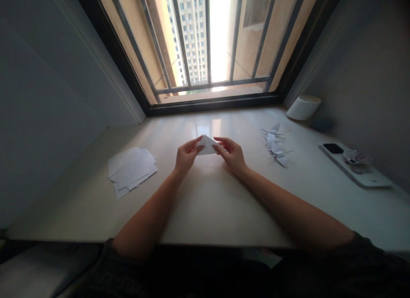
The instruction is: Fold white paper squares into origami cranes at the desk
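Between my two hands a small white sheet of paper [206, 147], folded into a triangle with its point up, is held just above the white surface. My left hand [187, 153] pinches its left corner between thumb and fingers. On the opposite corner, my right hand [231, 153] has its thumb on the front face, with the fingers behind. A crease runs down from the triangle's tip. To the right stand several folded paper cranes [275, 146] in a row. Left of my hands lies a loose stack of white paper sheets [133, 169].
The white sill-like surface [224, 208] ends at a front edge near my body. At its right lie a white phone [355, 167] with a round grip and, farther back, a white cylindrical object [303, 107]. A barred window [208, 106] rises behind, with walls on both sides.
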A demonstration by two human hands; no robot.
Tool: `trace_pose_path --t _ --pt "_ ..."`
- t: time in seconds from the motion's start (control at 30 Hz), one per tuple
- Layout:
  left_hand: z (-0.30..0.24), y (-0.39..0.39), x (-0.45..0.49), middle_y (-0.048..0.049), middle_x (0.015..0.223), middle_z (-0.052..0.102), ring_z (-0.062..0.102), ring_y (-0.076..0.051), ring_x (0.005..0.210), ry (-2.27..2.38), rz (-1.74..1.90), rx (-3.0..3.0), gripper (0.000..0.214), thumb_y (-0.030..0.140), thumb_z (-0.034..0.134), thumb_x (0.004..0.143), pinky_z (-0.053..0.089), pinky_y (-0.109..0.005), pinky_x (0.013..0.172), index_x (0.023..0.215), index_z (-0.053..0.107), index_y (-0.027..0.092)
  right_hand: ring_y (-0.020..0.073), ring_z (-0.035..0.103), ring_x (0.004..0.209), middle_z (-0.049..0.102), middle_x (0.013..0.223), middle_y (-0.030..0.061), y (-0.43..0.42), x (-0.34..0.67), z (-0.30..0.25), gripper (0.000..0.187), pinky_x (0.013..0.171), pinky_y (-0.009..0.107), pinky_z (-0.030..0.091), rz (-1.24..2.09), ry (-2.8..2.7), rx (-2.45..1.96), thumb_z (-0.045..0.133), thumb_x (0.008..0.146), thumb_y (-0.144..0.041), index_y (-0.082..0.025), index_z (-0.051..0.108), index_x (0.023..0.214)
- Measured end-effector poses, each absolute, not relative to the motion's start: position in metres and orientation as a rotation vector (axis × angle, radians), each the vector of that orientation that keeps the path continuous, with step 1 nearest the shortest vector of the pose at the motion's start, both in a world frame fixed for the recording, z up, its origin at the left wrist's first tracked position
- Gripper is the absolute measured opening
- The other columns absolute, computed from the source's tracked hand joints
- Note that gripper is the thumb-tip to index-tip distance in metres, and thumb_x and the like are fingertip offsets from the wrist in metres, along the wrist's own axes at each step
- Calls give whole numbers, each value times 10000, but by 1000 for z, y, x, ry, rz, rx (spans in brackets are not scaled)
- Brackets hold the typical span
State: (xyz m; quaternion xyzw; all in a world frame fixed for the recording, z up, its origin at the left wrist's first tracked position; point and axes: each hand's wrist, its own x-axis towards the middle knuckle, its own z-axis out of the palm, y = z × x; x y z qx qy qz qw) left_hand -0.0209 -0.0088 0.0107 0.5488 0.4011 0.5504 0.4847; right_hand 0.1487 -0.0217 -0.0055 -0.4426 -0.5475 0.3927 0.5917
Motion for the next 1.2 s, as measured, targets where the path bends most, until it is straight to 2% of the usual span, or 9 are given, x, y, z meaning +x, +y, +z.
trace_pose_path --t 0.1,0.23,0.37,0.47,0.63,0.93,1.2 --pt "12 -11 -19 -74 1046 733 668 -216 929 991 1319 1364 513 360 790 660 511 -350 885 1134 693 187 132 576 646 706 901 33 -24 148 -5 493 598 277 495 861 -1319 -1062 669 747 -512 -236 673 1155" --pt "11 -13 -18 -73 1041 735 671 -220 929 992 1291 1398 507 377 777 680 516 -349 881 1144 690 192 151 588 684 730 910 38 -27 148 -6 430 609 282 489 806 -1363 -1061 645 780 -498 -233 708 1112" --pt "8 -12 -18 -77 1071 725 675 -226 942 1025 1349 1411 426 400 757 703 523 -341 876 1074 724 193 175 627 741 738 996 55 -27 147 -7 402 633 286 500 794 -1360 -1030 652 784 -470 -227 720 1097" --pt "7 -11 -19 -72 1067 726 680 -226 928 1047 1385 1425 408 398 768 690 532 -333 858 1045 735 200 156 610 687 743 952 58 -28 147 -6 395 602 270 484 774 -1389 -1032 654 788 -452 -213 722 1095" --pt "8 -13 -19 -65 990 746 685 -200 831 1053 1391 1463 438 399 751 714 546 -304 765 1107 711 209 118 532 577 735 809 31 -29 147 -6 395 553 257 448 714 -1415 -1054 652 796 -444 -209 717 1107" --pt "11 -15 -19 -63 975 749 681 -189 791 1117 1411 1501 396 389 751 715 534 -273 696 1063 728 202 171 617 678 750 957 63 -29 147 -6 392 610 291 502 706 -1405 -1053 645 800 -447 -214 721 1106" --pt "15 -18 -17 -75 936 753 676 -173 753 1102 1399 1496 434 388 747 719 521 -254 640 1106 709 196 134 577 624 740 835 29 -31 148 -3 393 615 267 483 623 -1482 -1087 625 824 -420 -215 695 1151"
